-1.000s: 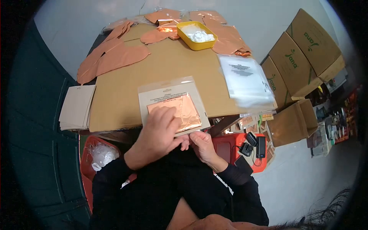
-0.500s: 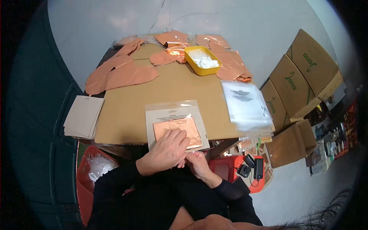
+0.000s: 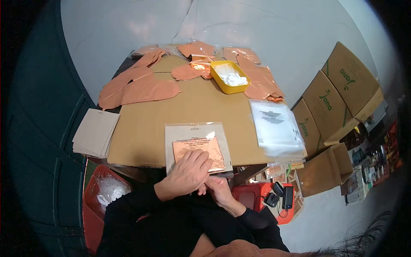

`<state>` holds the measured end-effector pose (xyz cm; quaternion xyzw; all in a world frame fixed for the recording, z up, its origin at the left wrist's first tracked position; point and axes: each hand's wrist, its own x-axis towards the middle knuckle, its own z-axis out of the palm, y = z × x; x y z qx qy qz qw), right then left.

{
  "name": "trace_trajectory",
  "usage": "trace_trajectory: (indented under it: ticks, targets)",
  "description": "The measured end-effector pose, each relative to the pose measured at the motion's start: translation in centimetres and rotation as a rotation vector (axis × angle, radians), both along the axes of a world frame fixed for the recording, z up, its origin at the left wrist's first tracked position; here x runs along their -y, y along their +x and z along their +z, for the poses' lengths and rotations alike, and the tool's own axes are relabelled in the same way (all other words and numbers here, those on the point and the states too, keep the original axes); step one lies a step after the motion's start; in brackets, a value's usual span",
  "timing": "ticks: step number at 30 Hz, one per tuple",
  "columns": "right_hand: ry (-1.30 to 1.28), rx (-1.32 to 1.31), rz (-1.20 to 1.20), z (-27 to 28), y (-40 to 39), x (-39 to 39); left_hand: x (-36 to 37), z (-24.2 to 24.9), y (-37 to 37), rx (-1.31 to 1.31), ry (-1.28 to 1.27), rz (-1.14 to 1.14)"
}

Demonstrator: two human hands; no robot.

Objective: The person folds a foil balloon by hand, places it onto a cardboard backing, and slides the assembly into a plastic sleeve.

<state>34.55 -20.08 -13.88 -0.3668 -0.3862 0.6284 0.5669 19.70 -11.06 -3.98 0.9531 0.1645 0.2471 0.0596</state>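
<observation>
A clear plastic bag [image 3: 216, 127] lies at the table's front edge, with a grey-beige card and a folded copper-coloured foil piece [image 3: 214, 150] inside. My left hand [image 3: 190, 169] rests palm down over the lower part of this package, fingers stretched flat on the foil. Close beside it, my right hand [image 3: 220, 188] is closed in a pinch at the package's lower edge, thumb and fingertips together. What it pinches looks like the bag's edge, though the fingers cover most of it. My left thumb area is partly hidden between the hands.
Copper-coloured foil shapes [image 3: 150, 88] lie at the table's back and left. A yellow tub [image 3: 233, 89] holds white material. Grey cards [image 3: 96, 130] are stacked left, clear bags [image 3: 276, 124] right. Cartons [image 3: 327, 96] stand right; a red basket [image 3: 92, 214] is below left.
The whole view has shifted slightly, so the table sits lower in the picture. My left hand stays on the package, and my right hand keeps its pinch with only a slight movement.
</observation>
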Motion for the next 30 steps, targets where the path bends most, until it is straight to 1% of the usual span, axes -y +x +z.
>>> trace_trajectory:
  ticks: [6, 10, 11, 12, 15, 17, 18, 20, 22, 25, 26, 27, 28, 30]
  targets:
    - [-0.007, -0.012, -0.014, -0.2, -0.1, 0.1, 0.1, -0.3, -0.1, 0.005, 0.014, 0.019]
    - [0.071, 0.013, -0.066, 0.0, 0.4, 0.8, 0.9, 1.0, -0.4, 0.093, -0.096, -0.02]
    - [-0.037, 0.071, -0.165, 0.5, 0.7, 1.3, 1.2, 2.0, -0.8, 0.129, -0.125, -0.043]
    - [-0.014, 0.086, -0.253, 2.0, 0.9, 1.7, 1.2, 2.5, -1.1, 0.165, -0.156, -0.065]
    - [0.011, 0.114, -0.491, 4.1, 3.0, 2.5, 0.1, 2.2, -2.4, 0.197, -0.168, -0.019]
    - [0.011, 0.09, -0.639, 4.4, 4.3, 3.0, -0.8, 2.5, -3.2, 0.194, -0.237, 0.028]
    - [0.079, 0.063, -0.698, 5.6, 4.1, 3.0, -1.2, 2.7, -3.5, 0.193, -0.27, 0.053]
    - [0.113, -0.035, -0.7, 5.6, 4.9, 2.7, -1.8, 2.7, -3.5, 0.235, -0.286, 0.102]
    - [0.076, -0.142, -0.631, 7.1, 5.4, 2.3, -2.8, 2.1, -3.7, 0.284, -0.281, 0.132]
    - [0.04, -0.318, -0.537, 8.5, 5.7, 1.5, -3.4, 1.7, -3.9, 0.29, -0.835, 0.376]
    - [0.029, -0.38, -0.505, 8.7, 5.8, 1.3, -3.8, 1.2, -4.0, 0.32, -0.883, 0.356]
    - [0.09, -0.423, -0.414, 7.8, 6.5, 1.2, -4.4, 0.5, -4.2, 0.35, -0.932, 0.335]
    - [0.092, -0.46, -0.374, 6.6, 7.1, 1.1, -4.7, 0.4, -4.3, 0.378, -0.979, 0.315]
    - [0.093, -0.538, -0.296, 4.8, 7.8, 0.7, -3.6, 2.3, -3.9, 0.545, -1.359, 0.237]
